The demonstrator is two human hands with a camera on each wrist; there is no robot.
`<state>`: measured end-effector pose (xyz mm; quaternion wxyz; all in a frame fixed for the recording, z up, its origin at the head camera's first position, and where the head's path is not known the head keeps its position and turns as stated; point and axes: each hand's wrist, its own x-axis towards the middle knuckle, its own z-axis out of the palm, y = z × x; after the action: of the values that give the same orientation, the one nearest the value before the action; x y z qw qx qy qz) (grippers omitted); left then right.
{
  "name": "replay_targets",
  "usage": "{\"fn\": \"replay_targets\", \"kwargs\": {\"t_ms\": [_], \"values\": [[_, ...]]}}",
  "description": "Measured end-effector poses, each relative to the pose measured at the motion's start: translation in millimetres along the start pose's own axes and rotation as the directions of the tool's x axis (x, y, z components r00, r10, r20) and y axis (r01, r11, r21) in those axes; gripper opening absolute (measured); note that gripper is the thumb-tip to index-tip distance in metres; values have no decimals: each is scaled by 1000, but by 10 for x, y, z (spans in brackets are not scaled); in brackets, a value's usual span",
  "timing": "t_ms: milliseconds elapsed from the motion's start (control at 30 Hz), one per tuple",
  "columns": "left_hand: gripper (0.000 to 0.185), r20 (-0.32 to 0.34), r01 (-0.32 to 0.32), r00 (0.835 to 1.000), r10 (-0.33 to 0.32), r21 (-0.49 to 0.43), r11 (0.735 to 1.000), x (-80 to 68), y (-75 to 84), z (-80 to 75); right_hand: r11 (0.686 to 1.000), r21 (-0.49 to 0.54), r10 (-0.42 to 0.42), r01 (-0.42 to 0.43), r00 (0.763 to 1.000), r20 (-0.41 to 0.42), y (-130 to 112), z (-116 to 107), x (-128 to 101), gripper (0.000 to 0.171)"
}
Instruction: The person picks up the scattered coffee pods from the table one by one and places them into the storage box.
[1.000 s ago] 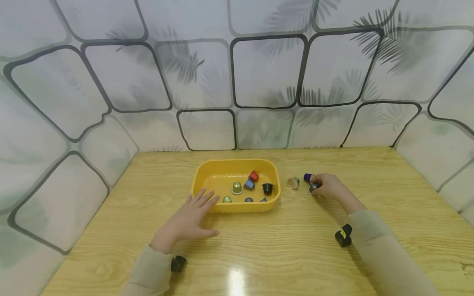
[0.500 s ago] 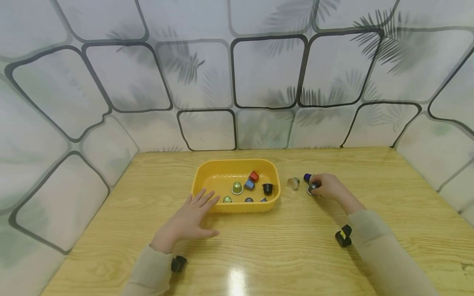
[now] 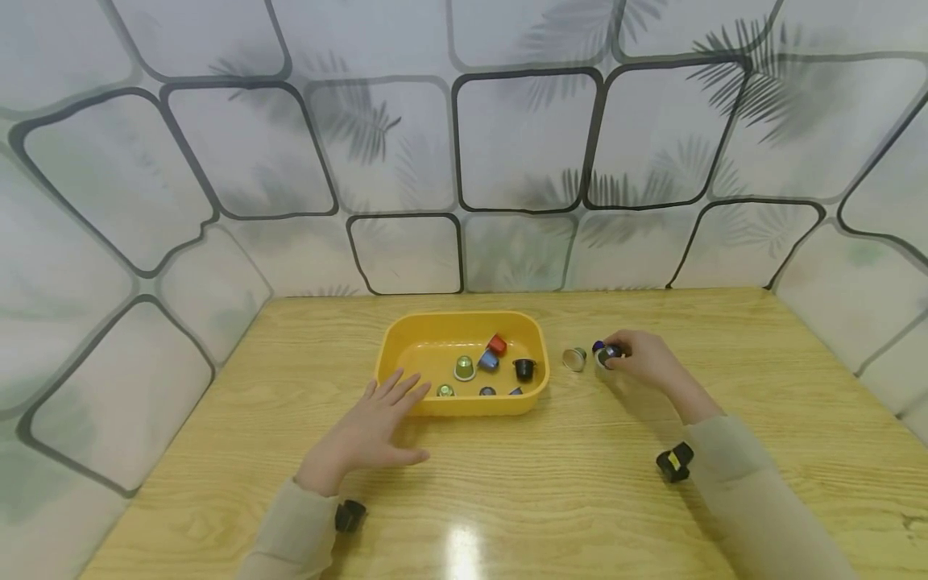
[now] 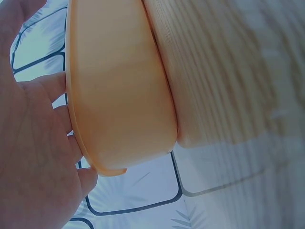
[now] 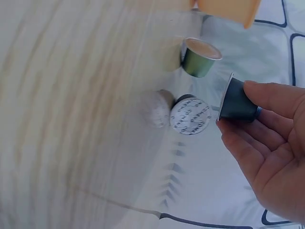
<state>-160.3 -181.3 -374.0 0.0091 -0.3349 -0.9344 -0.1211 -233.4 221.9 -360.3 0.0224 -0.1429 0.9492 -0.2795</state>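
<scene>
The right hand (image 3: 645,360) has lifted off the table, and the dark capsule (image 5: 237,101) comes up with it, pinched between thumb and fingertips, hanging in the air to the right of the yellow tub (image 3: 406,334). A second ago it was down on the wood; now it is a clean pick. Two capsules wait on the table right of the tub: the olive one (image 5: 199,57) nearest it, the purple one (image 5: 190,116) further out. The left hand (image 3: 366,431) lies spread flat, fingers touching the tub's near-left wall. The purple capsule's foil carries printed lettering, too small to read.
</scene>
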Motion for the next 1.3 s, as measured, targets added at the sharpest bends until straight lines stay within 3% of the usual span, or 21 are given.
{"fn": "replay_targets", "kwargs": {"t_ms": [300, 667, 1000, 1300], "values": [[86, 2, -5, 1000, 5, 8, 1000, 3, 5, -5, 997, 79, 24, -20, 999, -49, -98, -94, -69, 40], [87, 6, -2, 1000, 2, 3, 1000, 1, 8, -12, 989, 145, 22, -9, 996, -88, -173, -41, -39, 42], [86, -3, -4, 1000, 4, -7, 1000, -3, 17, -14, 926, 375, -1, 45, 993, -118, -313, 78, 23, 43], [85, -1, -5, 1000, 5, -7, 1000, 1, 17, -15, 878, 471, -21, 86, 989, -143, -500, 208, 116, 41]]}}
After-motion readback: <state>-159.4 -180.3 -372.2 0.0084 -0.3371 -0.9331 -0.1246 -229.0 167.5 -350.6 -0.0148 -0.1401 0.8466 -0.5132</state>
